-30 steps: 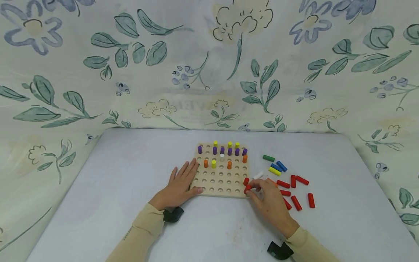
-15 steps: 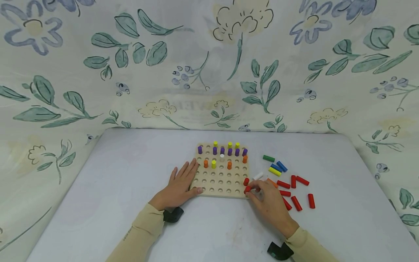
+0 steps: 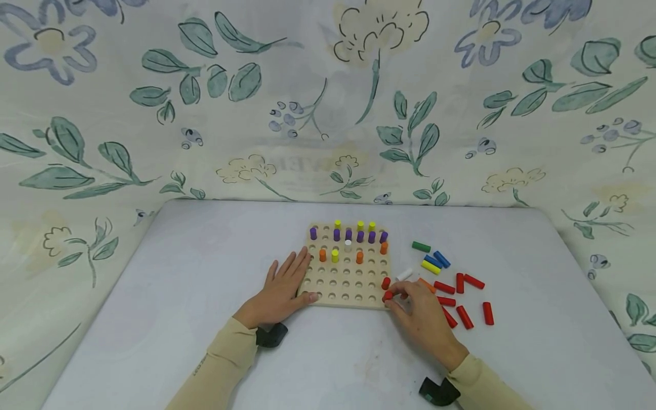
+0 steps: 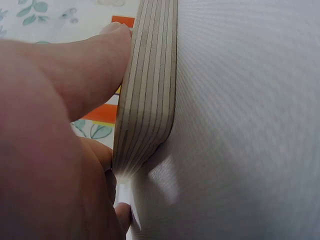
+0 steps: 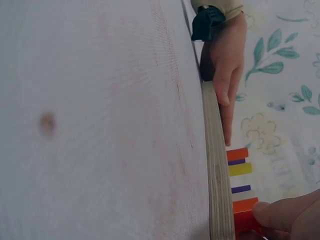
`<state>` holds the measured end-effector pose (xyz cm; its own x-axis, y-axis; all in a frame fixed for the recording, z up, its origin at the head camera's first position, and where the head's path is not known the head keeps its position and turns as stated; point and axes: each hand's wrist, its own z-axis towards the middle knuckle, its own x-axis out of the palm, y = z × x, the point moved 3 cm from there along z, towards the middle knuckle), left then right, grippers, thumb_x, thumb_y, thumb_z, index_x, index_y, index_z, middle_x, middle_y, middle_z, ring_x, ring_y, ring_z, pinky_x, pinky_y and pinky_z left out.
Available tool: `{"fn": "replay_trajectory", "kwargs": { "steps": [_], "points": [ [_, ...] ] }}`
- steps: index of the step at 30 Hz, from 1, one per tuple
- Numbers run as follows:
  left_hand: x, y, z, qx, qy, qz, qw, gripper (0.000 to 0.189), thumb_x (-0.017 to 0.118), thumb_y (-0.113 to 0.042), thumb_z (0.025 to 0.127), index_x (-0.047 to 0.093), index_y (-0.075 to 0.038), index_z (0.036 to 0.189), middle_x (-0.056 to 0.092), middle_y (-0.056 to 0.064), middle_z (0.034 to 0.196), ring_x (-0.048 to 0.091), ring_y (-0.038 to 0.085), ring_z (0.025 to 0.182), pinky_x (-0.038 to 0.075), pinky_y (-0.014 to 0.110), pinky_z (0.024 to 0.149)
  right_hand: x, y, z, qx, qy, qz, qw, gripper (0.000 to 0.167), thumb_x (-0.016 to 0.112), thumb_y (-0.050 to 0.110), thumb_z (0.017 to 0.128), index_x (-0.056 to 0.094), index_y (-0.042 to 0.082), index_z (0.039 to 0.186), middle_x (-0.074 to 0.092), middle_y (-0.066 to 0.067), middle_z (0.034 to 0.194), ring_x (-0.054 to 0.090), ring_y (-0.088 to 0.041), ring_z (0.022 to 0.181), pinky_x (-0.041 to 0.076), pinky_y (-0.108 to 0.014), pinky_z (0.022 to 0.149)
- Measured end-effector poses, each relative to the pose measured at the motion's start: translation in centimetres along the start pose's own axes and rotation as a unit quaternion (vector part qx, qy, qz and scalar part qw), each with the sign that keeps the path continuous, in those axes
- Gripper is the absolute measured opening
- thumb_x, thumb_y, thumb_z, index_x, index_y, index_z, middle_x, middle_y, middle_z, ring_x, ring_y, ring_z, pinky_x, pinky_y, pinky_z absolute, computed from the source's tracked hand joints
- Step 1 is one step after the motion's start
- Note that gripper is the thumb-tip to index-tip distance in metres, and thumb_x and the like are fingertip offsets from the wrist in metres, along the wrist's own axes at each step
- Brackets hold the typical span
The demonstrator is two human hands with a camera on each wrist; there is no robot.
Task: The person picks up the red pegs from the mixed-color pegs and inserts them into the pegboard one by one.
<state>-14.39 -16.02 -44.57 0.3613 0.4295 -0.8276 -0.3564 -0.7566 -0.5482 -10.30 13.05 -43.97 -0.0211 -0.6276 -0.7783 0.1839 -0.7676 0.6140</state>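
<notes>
A light wooden pegboard (image 3: 352, 290) with rows of round holes lies on the table. My left hand (image 3: 281, 295) rests at its left side, fingers extended along the edge and thumb over the front left corner. In the left wrist view that thumb lies across the top of the layered plywood edge (image 4: 150, 65). At the front right corner my right hand (image 3: 422, 319) pinches a red peg (image 3: 388, 295) between thumb and index finger; the peg stands upright at the corner hole. Directly behind it another red peg (image 3: 385, 283) stands in the board.
Purple pegs (image 3: 348, 234), yellow pegs (image 3: 335, 255), orange pegs (image 3: 360, 258) and a white peg stand in the rear rows. Right of the board lie several loose red pegs (image 3: 464, 317), a green peg (image 3: 421, 246), blue pegs (image 3: 441, 259) and a white peg (image 3: 405, 274).
Both hands keep their places on the board. The red peg in my right fingers has gone from slightly tilted to more upright at the corner hole.
</notes>
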Motion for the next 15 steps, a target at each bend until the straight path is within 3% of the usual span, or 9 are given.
{"fn": "replay_trajectory", "kwargs": {
  "steps": [15],
  "points": [
    [0.12, 0.17, -0.05, 0.0, -0.001, 0.001, 1.0, 0.086, 0.054, -0.044, 0.102, 0.009, 0.001, 0.16, 0.001, 0.016, 0.168, -0.003, 0.039, 0.153, -0.007, 0.063, 0.116, -0.31, -0.13, -0.24, 0.014, 0.015, -0.003, 0.9998, 0.032, 0.084, 0.016, 0.084, 0.07, 0.013, 0.112, 0.069, 0.0, 0.105, 0.058, -0.018, 0.096, 0.053, -0.036, 0.083]
  ]
}}
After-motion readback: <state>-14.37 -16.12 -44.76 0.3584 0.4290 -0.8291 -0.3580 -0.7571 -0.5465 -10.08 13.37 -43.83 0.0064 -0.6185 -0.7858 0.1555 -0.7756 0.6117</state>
